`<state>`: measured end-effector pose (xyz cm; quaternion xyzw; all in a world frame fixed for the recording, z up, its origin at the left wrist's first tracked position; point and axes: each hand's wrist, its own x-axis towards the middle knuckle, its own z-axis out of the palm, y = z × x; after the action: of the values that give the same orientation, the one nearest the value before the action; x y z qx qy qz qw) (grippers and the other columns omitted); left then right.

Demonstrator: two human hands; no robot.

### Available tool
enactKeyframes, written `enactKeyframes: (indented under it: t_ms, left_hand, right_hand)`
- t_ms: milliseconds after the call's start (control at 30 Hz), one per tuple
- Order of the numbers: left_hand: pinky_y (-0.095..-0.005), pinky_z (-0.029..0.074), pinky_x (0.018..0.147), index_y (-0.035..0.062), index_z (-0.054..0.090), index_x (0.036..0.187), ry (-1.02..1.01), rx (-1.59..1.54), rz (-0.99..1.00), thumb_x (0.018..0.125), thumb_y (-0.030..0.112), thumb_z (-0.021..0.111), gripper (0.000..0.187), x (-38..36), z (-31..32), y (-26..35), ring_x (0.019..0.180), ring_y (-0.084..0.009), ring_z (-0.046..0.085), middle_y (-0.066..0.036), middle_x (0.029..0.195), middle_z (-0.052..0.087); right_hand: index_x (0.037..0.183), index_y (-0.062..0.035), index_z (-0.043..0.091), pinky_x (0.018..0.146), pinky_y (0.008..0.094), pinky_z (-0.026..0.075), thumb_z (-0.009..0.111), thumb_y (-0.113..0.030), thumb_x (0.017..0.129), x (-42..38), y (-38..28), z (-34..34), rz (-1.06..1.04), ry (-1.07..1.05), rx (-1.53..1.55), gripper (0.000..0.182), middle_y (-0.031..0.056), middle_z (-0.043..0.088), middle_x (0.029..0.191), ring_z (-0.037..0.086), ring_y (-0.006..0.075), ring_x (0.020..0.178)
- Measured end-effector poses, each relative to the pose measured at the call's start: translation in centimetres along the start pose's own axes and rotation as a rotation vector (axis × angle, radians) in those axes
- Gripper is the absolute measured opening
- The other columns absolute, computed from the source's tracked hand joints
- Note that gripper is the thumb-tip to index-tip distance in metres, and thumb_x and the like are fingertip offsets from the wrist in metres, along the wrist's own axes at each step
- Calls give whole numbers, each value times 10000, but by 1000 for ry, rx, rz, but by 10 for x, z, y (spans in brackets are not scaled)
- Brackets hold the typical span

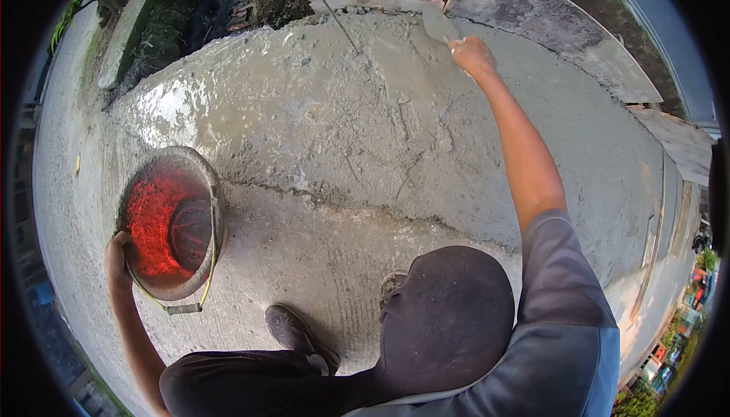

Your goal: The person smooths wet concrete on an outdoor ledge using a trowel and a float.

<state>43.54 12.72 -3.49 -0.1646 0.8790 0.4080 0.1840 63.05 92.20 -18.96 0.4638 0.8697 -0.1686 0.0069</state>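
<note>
My left hand [119, 262] grips the outer rim of a bucket [156, 215] with a red inside, tilted so that its opening faces me. The bucket's wire handle [209, 288] hangs down on the near side. Stretched far forward, my right hand [474, 57] is closed round the handle of a trowel [437, 23]. The trowel's blade lies at the far edge of the wet concrete [319, 120], close to the corner of an upright board [540, 29]. Rough, lumpy concrete lies left of the blade, and a smoother stretch [563, 128] lies to the right.
A thin metal rod [331, 14] sticks up from the concrete's far edge. Old ribbed pavement [304, 234] runs under my shoes [296, 329]. A concrete kerb [137, 29] and a dark ditch [213, 14] lie at the far left. My knee [449, 318] fills the lower middle.
</note>
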Motion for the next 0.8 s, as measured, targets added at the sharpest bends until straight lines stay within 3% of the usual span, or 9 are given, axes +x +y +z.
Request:
enactKeyframes:
  t_ms: [133, 200, 400, 500, 800]
  left_hand:
    - [-267, 337, 502, 126, 545, 637, -36, -59, 13, 803, 162, 546, 170, -2, 3, -1, 527, -88, 440, 51, 614, 491]
    - [-266, 336, 503, 132, 538, 635, -36, -39, 17, 803, 162, 546, 171, 1, 0, -3, 527, -86, 438, 55, 612, 483]
    - [-267, 341, 504, 132, 537, 630, -61, -26, 28, 804, 162, 544, 177, 3, -2, -2, 524, -89, 446, 48, 611, 498]
    - [-269, 347, 506, 130, 541, 630, -43, -13, 19, 805, 162, 542, 178, -16, 9, 11, 524, -93, 454, 42, 613, 506]
    - [-274, 365, 537, 117, 557, 648, -54, -58, 35, 795, 164, 558, 155, -2, -2, -5, 551, -98, 473, 40, 635, 522]
  right_hand:
    - [1021, 11, 712, 851, 449, 537, 631, -341, 842, 11, 52, 11, 82, -66, 169, 404, 264, 687, 1045, 674, 393, 987]
    - [971, 45, 706, 763, 448, 563, 646, -287, 841, 6, 55, 7, 2, -77, 66, 362, 289, 695, 952, 714, 382, 847]
    - [956, 82, 703, 859, 446, 540, 648, -301, 819, -14, 1, 15, -89, -59, 56, 410, 294, 687, 996, 683, 406, 978]
    - [978, 69, 710, 910, 439, 523, 623, -301, 822, 4, -25, 39, -214, -45, -143, 411, 297, 670, 1056, 662, 410, 1030]
    - [1033, 36, 711, 945, 422, 518, 605, -342, 834, -18, -115, 63, -248, -121, 61, 440, 260, 668, 1120, 651, 370, 1085]
